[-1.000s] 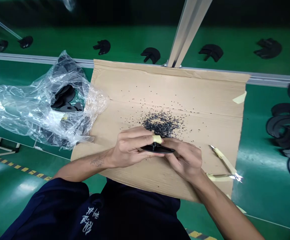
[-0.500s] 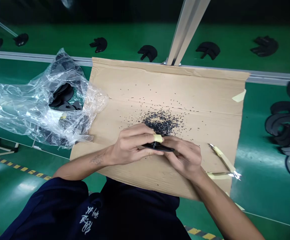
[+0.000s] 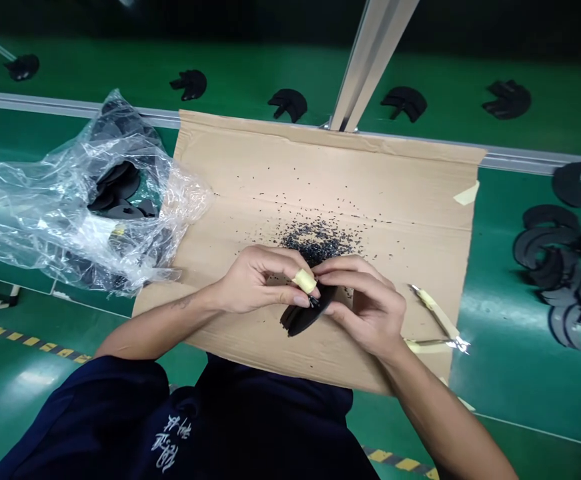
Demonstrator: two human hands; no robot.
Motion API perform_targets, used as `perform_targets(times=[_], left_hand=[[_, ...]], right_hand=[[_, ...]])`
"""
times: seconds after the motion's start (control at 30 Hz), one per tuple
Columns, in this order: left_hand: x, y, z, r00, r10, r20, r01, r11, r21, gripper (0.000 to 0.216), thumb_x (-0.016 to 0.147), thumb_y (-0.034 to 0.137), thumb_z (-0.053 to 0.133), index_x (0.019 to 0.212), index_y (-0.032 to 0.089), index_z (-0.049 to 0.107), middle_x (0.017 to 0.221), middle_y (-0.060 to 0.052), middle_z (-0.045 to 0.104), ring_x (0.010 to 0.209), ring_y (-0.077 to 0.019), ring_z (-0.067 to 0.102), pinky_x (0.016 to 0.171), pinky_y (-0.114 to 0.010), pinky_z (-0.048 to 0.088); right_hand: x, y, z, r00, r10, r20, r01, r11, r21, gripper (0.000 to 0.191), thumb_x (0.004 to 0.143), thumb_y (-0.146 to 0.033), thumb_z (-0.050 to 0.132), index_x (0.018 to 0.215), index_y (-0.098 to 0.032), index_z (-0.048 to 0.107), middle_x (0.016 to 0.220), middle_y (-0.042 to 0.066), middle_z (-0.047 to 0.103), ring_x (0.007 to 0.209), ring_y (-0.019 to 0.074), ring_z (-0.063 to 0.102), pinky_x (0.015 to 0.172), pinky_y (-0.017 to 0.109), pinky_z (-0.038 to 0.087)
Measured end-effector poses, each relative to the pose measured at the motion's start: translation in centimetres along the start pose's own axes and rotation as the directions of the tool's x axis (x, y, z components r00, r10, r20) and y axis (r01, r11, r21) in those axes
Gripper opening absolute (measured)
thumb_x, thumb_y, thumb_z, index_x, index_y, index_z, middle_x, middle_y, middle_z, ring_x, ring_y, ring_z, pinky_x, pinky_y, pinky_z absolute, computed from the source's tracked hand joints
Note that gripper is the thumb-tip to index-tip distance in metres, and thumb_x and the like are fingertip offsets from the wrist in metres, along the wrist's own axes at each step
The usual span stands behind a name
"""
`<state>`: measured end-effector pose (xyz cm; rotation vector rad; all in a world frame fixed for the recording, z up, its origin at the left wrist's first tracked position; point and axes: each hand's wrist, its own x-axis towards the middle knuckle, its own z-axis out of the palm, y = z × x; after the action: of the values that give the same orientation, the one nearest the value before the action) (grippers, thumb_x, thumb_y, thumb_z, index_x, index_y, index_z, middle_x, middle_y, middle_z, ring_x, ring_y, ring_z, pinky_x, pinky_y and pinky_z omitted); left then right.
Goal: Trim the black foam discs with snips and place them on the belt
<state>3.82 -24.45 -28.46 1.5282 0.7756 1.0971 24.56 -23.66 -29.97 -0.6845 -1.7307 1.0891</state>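
Observation:
Both hands meet over a sheet of brown cardboard [image 3: 380, 180]. My left hand [image 3: 257, 279], with yellow tape round one fingertip, and my right hand [image 3: 365, 303] both pinch a flat black plastic part [image 3: 301, 318], which tilts down toward me. Just beyond the fingers lies a heap of small black shavings [image 3: 315, 241]. Metal tweezers or snips wrapped in yellow tape [image 3: 433, 320] lie on the cardboard to the right of my right hand.
A crumpled clear plastic bag [image 3: 70, 207] with more black parts sits at the left. A pile of black parts [image 3: 565, 267] lies at the right. Single black parts [image 3: 287, 103] ride the green belt beyond a metal rail [image 3: 70, 107]. A slanted aluminium bar [image 3: 370, 53] rises behind the cardboard.
The black part was held level between both hands; now it is tilted with its lower end toward me. Both hands have shifted slightly up and left in view.

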Motion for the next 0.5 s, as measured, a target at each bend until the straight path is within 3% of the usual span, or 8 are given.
perform_targets(times=[0.13, 0.33, 0.43, 0.5], left_hand=[[0.0, 0.2, 0.0, 0.999, 0.006, 0.039, -0.008, 0.999, 0.038, 0.021, 0.086, 0.038, 0.079, 0.08, 0.018, 0.078, 0.078, -0.007, 0.076, 0.07, -0.0136, 0.07, 0.067, -0.026, 0.06], [-0.2, 0.4, 0.0, 0.99, 0.001, 0.141, -0.011, 0.998, 0.069, 0.013, 0.089, 0.029, 0.077, 0.084, 0.017, 0.077, 0.082, -0.007, 0.077, 0.075, -0.0132, 0.071, 0.071, -0.025, 0.059], [-0.3, -0.3, 0.2, 0.994, -0.081, 0.073, 0.082, 0.997, -0.006, 0.022, 0.089, 0.037, 0.076, 0.083, 0.016, 0.075, 0.079, -0.005, 0.075, 0.07, -0.0117, 0.069, 0.064, -0.021, 0.056], [-0.4, -0.7, 0.4, 0.981, -0.194, 0.01, 0.194, 0.976, -0.103, 0.042, 0.091, 0.056, 0.066, 0.084, 0.016, 0.075, 0.08, -0.006, 0.074, 0.069, -0.0132, 0.07, 0.064, -0.022, 0.056]], right_hand=[[-0.1, -0.1, -0.2, 0.995, -0.046, 0.087, 0.04, 0.997, 0.066, 0.007, 0.092, -0.023, 0.072, 0.097, -0.02, 0.075, 0.095, 0.008, 0.073, 0.084, 0.017, 0.071, 0.072, 0.03, 0.06], [-0.7, 0.1, -0.7, 0.974, -0.11, 0.198, 0.098, 0.993, 0.069, 0.007, 0.092, -0.017, 0.07, 0.098, -0.015, 0.073, 0.094, 0.01, 0.072, 0.083, 0.0166, 0.07, 0.07, 0.028, 0.059], [-0.4, 0.2, -0.4, 0.983, -0.104, 0.151, 0.102, 0.995, 0.022, 0.004, 0.09, -0.017, 0.073, 0.094, -0.016, 0.072, 0.091, 0.008, 0.072, 0.078, 0.0141, 0.069, 0.067, 0.025, 0.057], [0.0, 0.1, 0.1, 0.994, -0.091, 0.065, 0.095, 0.994, -0.06, 0.004, 0.089, -0.019, 0.074, 0.091, -0.017, 0.072, 0.088, 0.006, 0.071, 0.078, 0.0141, 0.069, 0.068, 0.026, 0.057]])
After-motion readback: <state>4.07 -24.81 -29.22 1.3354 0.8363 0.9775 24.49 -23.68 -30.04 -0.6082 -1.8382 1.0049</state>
